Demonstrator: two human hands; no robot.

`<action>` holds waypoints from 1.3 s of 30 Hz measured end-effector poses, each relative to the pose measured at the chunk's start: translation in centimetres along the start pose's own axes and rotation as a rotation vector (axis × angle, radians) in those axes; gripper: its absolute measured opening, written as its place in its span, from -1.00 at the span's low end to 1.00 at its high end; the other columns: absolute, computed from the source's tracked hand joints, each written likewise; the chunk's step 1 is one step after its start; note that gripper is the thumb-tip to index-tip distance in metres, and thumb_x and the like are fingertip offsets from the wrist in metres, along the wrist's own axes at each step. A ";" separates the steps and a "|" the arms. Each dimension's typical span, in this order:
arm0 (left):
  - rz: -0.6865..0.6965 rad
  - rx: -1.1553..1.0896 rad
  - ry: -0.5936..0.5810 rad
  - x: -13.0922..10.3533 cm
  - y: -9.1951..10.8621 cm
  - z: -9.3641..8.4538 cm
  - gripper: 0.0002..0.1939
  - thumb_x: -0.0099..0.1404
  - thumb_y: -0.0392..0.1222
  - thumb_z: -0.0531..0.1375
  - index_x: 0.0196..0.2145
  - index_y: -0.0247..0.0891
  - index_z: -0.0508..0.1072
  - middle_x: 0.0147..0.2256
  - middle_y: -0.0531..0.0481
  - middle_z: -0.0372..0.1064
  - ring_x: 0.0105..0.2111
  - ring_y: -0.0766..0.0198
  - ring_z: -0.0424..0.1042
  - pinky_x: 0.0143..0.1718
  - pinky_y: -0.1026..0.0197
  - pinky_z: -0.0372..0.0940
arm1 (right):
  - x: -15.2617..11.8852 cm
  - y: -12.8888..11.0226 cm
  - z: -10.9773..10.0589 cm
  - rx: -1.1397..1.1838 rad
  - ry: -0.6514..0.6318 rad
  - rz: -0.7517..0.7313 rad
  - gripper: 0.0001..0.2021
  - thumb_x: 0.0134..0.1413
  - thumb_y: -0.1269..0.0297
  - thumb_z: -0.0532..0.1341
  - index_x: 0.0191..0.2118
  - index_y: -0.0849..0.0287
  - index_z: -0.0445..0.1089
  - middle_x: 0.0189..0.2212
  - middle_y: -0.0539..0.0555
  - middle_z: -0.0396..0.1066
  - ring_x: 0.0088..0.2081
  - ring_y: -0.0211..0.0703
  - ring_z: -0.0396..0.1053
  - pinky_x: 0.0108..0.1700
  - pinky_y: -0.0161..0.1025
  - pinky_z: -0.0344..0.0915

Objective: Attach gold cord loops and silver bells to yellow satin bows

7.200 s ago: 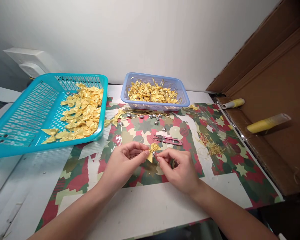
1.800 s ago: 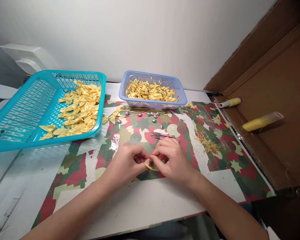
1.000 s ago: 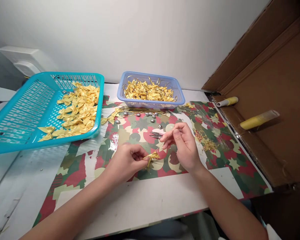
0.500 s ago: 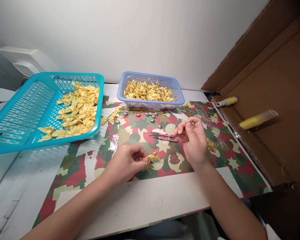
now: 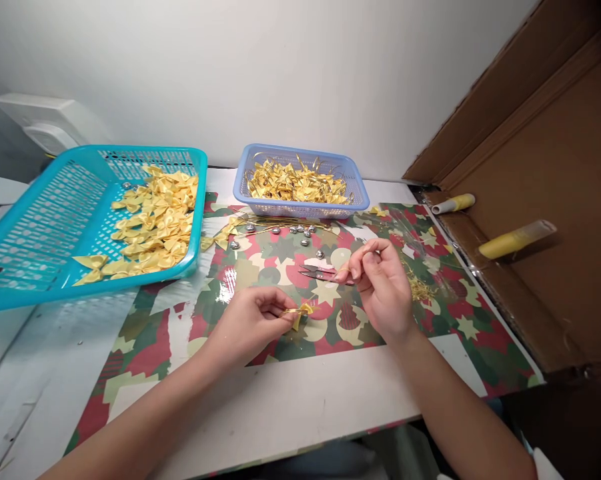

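My left hand [image 5: 255,323] pinches a small yellow ribbon bow [image 5: 305,311] by a gold tie at its middle, just above the patterned sheet. A bit of silver shows under the bow, partly hidden. To the right, my right hand [image 5: 383,283] is closed, thumb against fingertips, on a thin yellowish strand [image 5: 345,269]; most of it is hidden or too fine to follow. Behind the right fingertips lie pink-handled thread snips [image 5: 320,273], partly covered by the hand. Several silver jingle bells [image 5: 305,243] are scattered beyond them.
A teal basket [image 5: 203,200] of yellow bows stands at the left. The blue basket [image 5: 300,206] at the back holds bows with gold ties. Gold ties [image 5: 285,221] lie before it; gold clippings [image 5: 420,288] sit at the right. A cardboard wall [image 5: 545,180] with yellow tubes bounds the right side.
My right hand has shifted slightly left and down, now covering part of the snips' handles. The pale strand between the hands shows less. My left hand keeps hold of the bow, tilted a little.
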State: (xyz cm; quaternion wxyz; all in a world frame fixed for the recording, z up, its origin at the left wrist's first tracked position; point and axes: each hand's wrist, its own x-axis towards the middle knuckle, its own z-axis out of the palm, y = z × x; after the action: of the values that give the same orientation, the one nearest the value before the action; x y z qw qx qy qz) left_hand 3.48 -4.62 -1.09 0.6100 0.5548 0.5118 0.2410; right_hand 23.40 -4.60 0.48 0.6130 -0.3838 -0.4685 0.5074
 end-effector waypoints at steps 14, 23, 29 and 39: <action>-0.013 0.056 0.023 0.3 -0.3 0.0 -0.95 -0.03 -0.31 0.25 -0.52 -0.28 0.45 -0.58 0.08 0.37 -0.55 0.34 0.38 -0.50 0.33 0.29 | -0.3 -0.5 0.0 -0.056 -0.012 -0.151 -0.89 0.25 0.21 0.13 -0.29 0.04 0.17 -0.57 -0.14 0.13 -0.51 -0.29 0.32 -0.34 -0.23 0.33; -0.030 0.113 -0.025 -0.3 0.9 0.0 -0.89 0.04 -0.19 0.21 -0.55 -0.28 0.42 -0.61 0.06 0.35 -0.57 0.31 0.36 -0.54 0.32 0.26 | -0.3 0.3 0.4 -0.036 -0.081 -0.045 -0.89 0.26 0.20 0.12 -0.27 0.06 0.18 -0.52 -0.12 0.22 -0.42 -0.26 0.38 -0.23 -0.17 0.37; -0.058 0.148 -0.131 -0.6 1.0 -0.1 -0.80 0.15 -0.08 0.18 -0.50 -0.26 0.41 -0.64 0.10 0.26 -0.65 0.36 0.25 -0.63 0.33 0.18 | -0.4 0.9 0.4 -0.030 -0.111 0.018 -0.89 0.26 0.18 0.12 -0.27 0.06 0.20 -0.50 -0.11 0.26 -0.38 -0.27 0.37 -0.19 -0.19 0.34; 0.580 0.577 -0.149 -1.7 1.8 -1.6 -0.69 0.06 -0.42 0.08 -0.28 -0.14 0.49 -0.03 -0.10 0.30 -0.13 0.12 0.31 -0.15 0.15 0.28 | -0.5 0.8 0.5 0.020 -0.131 -0.022 -0.92 0.25 0.22 0.12 -0.26 0.05 0.21 -0.48 -0.08 0.30 -0.38 -0.26 0.35 -0.21 -0.18 0.34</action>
State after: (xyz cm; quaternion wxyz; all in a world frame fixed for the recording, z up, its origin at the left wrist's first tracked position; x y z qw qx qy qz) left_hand 1.95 -4.93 1.43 0.3717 0.8402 0.3353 0.2085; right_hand 22.72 -4.95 -0.28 0.5904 -0.3383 -0.5067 0.5295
